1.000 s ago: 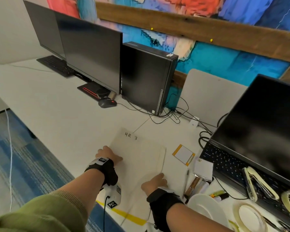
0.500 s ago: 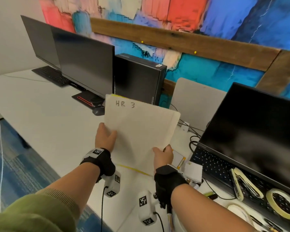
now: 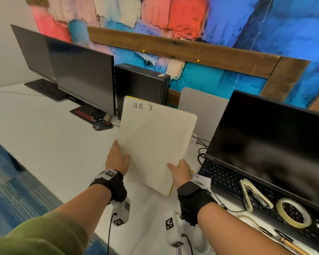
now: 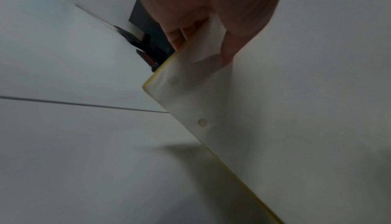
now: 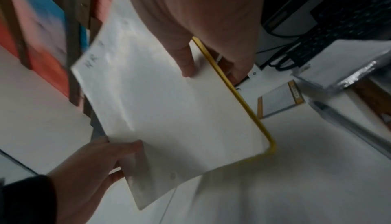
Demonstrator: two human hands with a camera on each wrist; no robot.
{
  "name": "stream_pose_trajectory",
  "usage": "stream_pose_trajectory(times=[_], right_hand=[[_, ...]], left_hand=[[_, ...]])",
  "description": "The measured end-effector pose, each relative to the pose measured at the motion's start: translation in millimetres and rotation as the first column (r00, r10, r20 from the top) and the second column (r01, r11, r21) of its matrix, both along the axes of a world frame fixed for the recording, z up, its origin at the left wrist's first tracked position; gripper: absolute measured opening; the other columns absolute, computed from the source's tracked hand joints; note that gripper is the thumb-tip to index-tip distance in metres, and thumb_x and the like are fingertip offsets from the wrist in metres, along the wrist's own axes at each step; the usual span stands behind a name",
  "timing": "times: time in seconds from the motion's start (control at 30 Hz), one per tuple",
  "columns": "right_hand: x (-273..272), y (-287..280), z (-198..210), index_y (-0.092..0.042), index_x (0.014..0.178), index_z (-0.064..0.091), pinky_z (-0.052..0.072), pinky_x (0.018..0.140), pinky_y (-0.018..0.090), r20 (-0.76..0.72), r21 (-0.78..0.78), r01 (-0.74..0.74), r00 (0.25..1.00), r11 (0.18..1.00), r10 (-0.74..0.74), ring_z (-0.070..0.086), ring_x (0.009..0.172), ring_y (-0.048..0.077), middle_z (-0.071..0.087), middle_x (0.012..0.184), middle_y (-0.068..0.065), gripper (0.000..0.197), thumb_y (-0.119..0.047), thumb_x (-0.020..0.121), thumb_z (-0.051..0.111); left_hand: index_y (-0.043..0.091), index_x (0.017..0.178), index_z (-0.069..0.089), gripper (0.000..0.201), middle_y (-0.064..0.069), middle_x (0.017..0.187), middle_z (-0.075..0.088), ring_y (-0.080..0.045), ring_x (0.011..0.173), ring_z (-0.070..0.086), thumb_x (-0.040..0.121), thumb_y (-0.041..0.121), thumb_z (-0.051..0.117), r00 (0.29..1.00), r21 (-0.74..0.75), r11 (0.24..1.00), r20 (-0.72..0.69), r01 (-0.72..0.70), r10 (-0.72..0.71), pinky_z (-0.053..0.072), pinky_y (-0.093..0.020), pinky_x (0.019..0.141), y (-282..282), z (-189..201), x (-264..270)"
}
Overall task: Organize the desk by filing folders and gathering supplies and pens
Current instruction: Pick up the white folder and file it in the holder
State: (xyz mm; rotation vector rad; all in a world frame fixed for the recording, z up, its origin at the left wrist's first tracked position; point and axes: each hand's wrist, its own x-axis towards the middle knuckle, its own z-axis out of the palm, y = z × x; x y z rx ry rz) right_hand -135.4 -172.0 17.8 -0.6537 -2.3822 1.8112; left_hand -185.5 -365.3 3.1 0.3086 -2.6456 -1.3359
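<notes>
Above the desk (image 3: 50, 148), your left hand (image 3: 117, 159) and right hand (image 3: 180, 172) pinch the HR 3 folder (image 3: 155, 144) (nearly upright), long axis pointing up and away from you.

Office, white desk (image 3: 50, 144) with monitors (image 3: 83, 78), keyboards (image 3: 226, 179), desktop tower (image 3: 140, 85), painted wall mural (image 3: 265, 34)

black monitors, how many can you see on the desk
3. One black monitor far left, a second black monitor overlapping in front of it, a third black monitor at right over the keyboard. Others may lie outside view.
</notes>
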Motion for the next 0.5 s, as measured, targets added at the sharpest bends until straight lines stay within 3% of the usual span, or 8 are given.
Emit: stream_pose_trajectory(times=[0.07,0.2,0.27,0.37,0.43,0.5], right_hand=[[7,9,14,-0.005,0.106,0.059,0.042,0.081,0.024,-0.066,-0.032,-0.015,0.998,0.999,0.013,0.057,0.096,0.019,0.063,0.104,0.006,0.017,-0.007,0.089,0.058],[31,40,36,-0.011,0.103,0.059,0.049,0.095,0.043,-0.158,-0.072,-0.07,0.986,0.995,0.058,0.062,0.104,0.026,0.066,0.11,0.01,0.017,-0.005,0.088,0.059],[47,59,47,-0.006,0.111,0.058,0.05,0.094,0.041,-0.174,-0.107,-0.101,0.981,0.989,0.081,0.063,0.104,0.027,0.066,0.112,0.012,0.023,-0.001,0.088,0.058],[75,89,56,-0.008,0.118,0.056,0.049,0.097,0.042,-0.176,-0.105,-0.127,0.979,0.986,0.108,0.062,0.107,0.024,0.065,0.117,0.008,0.029,-0.003,0.089,0.057],[95,106,58,-0.01,0.12,0.055,0.049,0.096,0.043,-0.163,-0.053,-0.125,0.98,0.991,0.115,0.062,0.109,0.022,0.065,0.118,0.005,0.03,-0.007,0.09,0.057],[115,122,61,-0.015,0.118,0.055,0.051,0.091,0.037,-0.146,-0.009,-0.11,0.983,0.994,0.108,0.062,0.108,0.019,0.065,0.117,0.001,0.027,-0.01,0.092,0.055]], left_hand=[[0.012,0.145,0.022,0.068,-0.015,0.141,0.04,-0.032,0.128,0.042,0.087,0.013,0.058,0.999,0.012,1.0,-0.039,0.011,-0.01,0.035,-0.041,0.105,11,11,4],[0.014,0.142,0.028,0.057,-0.016,0.133,0.043,-0.033,0.122,0.044,0.09,0.017,0.053,0.993,0.063,0.997,-0.116,0.044,-0.037,0.037,-0.04,0.101,38,33,18],[0.013,0.142,0.028,0.055,-0.016,0.135,0.042,-0.032,0.123,0.044,0.093,0.02,0.051,0.989,0.055,0.997,-0.137,0.061,-0.053,0.036,-0.039,0.102,51,40,25],[0.016,0.143,0.028,0.055,-0.015,0.134,0.044,-0.03,0.122,0.045,0.093,0.024,0.05,0.98,0.035,0.991,-0.161,0.126,-0.119,0.037,-0.038,0.101,76,47,39],[0.021,0.144,0.026,0.063,-0.013,0.131,0.046,-0.029,0.12,0.046,0.09,0.031,0.056,0.972,0.02,0.984,-0.158,0.179,-0.174,0.037,-0.037,0.1,94,48,51],[0.028,0.145,0.022,0.076,-0.01,0.127,0.045,-0.026,0.118,0.046,0.083,0.04,0.064,0.963,0.016,0.971,-0.128,0.24,-0.236,0.038,-0.035,0.1,113,49,63]])
